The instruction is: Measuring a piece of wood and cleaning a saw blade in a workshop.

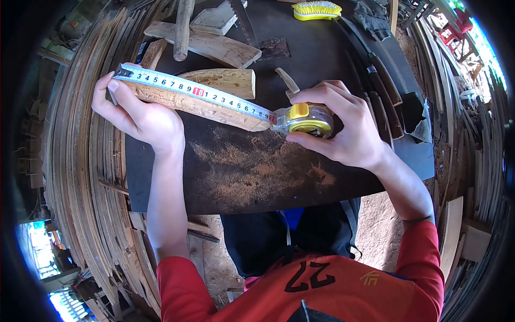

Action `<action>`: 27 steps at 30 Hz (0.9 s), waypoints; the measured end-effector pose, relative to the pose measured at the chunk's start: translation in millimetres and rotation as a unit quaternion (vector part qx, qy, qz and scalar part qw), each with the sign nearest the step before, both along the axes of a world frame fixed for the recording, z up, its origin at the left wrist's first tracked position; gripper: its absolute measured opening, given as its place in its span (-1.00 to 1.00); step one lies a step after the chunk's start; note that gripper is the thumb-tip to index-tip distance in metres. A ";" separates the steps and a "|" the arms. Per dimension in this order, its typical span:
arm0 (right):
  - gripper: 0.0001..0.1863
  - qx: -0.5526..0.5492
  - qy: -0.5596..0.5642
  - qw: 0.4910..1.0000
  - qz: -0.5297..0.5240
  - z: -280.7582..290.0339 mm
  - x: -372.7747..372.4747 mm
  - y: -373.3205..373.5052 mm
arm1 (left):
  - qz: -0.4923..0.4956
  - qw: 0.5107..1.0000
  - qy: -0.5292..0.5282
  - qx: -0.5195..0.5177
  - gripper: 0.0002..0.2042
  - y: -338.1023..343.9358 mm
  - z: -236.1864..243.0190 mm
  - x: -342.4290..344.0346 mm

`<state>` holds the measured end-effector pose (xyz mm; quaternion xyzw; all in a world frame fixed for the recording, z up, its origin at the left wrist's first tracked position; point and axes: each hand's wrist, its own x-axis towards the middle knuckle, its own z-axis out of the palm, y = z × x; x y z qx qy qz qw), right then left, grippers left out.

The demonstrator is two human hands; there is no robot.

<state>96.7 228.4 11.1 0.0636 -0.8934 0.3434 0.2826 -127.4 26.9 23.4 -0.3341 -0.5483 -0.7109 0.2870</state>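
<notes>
My left hand (140,115) grips the left end of a long piece of wood (206,110), with fingertips at the metal hook of an extended tape (169,81). The white tape lies along the wood's upper edge. My right hand (343,123) is closed around the yellow and clear tape measure case (310,119) at the wood's right end. Just behind are a shorter wooden block (228,80) and a small curved light piece (286,78) beside my right index finger.
The dark tabletop (241,185) carries sawdust, wood offcuts (220,47), a round stick (182,29), a saw blade (244,24), a yellow brush (316,9) and several long tools (381,96) at the right. Stacked timber strips (83,150) line both sides.
</notes>
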 end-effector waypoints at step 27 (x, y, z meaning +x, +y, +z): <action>-0.51 0.004 -0.006 1.000 0.001 -0.3 0.8 -0.6 | -0.040 0.998 0.032 0.038 -0.85 6.6 -1.7 -6.4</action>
